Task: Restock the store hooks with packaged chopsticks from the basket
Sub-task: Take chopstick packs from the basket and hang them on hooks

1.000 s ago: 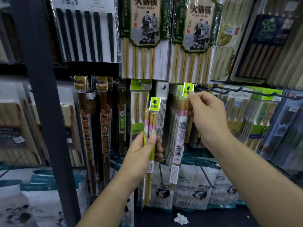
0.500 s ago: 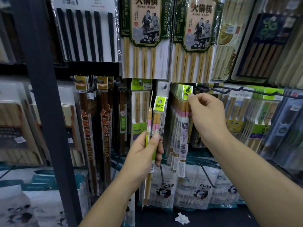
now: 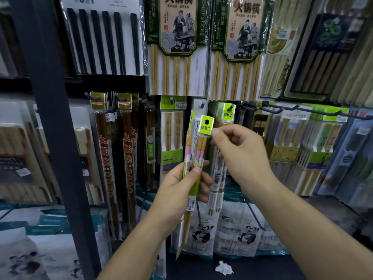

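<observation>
Pinching the green tab of an upright chopstick pack with the right hand, gripping it and a second pack lower down with the left hand, likely bound for the hook just above the right hand.

Dark wire hooks project forward; green-tagged chopstick packs hang on one, red-lettered brown packs on others. Crumpled white paper lies on dark base shelf

L hand raised, fingers curled gripping; R hand fingertips pinching.
</observation>
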